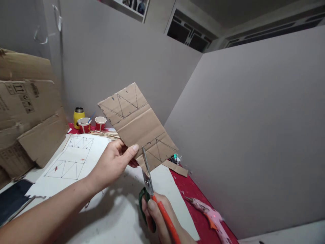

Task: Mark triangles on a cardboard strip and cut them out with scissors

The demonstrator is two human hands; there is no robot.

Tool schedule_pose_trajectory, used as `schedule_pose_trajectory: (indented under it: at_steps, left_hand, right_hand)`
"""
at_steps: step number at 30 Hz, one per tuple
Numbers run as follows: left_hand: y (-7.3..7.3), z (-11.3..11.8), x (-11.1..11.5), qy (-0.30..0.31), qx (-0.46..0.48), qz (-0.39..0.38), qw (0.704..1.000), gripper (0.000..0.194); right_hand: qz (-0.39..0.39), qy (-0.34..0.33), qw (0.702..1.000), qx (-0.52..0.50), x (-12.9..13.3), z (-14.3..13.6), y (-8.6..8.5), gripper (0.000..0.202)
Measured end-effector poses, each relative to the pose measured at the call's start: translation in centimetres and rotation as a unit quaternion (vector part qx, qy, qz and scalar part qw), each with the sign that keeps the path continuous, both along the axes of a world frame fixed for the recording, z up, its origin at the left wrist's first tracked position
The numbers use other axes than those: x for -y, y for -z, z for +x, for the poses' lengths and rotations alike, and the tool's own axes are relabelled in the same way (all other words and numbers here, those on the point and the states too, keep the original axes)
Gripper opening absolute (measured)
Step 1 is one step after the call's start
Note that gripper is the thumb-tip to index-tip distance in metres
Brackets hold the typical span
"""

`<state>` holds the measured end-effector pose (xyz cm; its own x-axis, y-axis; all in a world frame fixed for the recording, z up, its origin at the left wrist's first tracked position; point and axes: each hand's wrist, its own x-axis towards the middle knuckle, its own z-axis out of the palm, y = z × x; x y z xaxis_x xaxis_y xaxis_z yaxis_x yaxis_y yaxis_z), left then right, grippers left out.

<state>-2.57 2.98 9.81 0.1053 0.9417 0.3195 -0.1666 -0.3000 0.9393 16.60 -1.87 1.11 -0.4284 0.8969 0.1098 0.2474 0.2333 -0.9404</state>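
My left hand (118, 157) grips a piece of brown cardboard (137, 123) by its lower left edge, thumb on the front face and fingers behind it. The cardboard is held up, tilted, with triangles drawn in dark lines along two opposite ends. My right hand (159, 217) is closed around a pair of scissors (147, 181) with one green and one orange handle. One blade lies across the front of the cardboard near the drawn triangles; the other seems to be behind it, so the lower edge sits between the blades.
A paper with a triangle drawing (73, 156) lies left on the white board (116, 210). Behind are a yellow bottle (79, 118), red paper cups (100, 124) and wooden sticks (105, 134). Cardboard boxes (27, 112) stand left; a pink glue gun (209, 217) lies right.
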Motion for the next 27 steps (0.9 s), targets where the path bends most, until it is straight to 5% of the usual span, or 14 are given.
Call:
schedule_pose_trajectory:
  at_steps: [5,27]
  left_hand:
    - [0.3,0.3,0.1,0.017,-0.016,-0.001,1.000,0.021]
    - [0.4,0.2,-0.1,0.036,-0.005,-0.045,0.998,0.027]
  right_hand:
    - [0.047,0.005,0.999,-0.002,-0.6,0.1,0.8,0.060]
    - [-0.043,0.020,0.999,0.003,0.4,0.1,-0.6,0.062]
